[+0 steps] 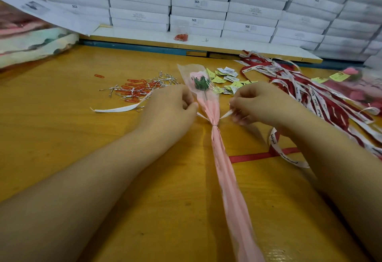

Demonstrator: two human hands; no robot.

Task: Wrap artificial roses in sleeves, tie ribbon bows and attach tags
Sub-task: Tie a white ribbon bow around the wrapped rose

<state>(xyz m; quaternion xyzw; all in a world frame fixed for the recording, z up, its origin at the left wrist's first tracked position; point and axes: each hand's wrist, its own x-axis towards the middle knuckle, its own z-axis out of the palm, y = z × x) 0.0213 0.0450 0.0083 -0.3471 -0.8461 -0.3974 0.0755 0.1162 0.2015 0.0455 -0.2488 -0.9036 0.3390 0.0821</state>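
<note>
Head view: sleeved rose (215,113) laid on table (62,127). Ribbon (225,115) drawn out either side of its cinched neck; one end pinched by left hand (171,106), other by right hand (258,104).

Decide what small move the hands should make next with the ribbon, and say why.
Probably cross the ribbon ends over the sleeve to start the knot: the left hand and right hand each pinch one end, the ribbon meets the sleeve at its wire tie, and no bow shows yet.

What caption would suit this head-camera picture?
Left hand and right hand hold a ribbon either side of a sleeved rose on the table.
</note>
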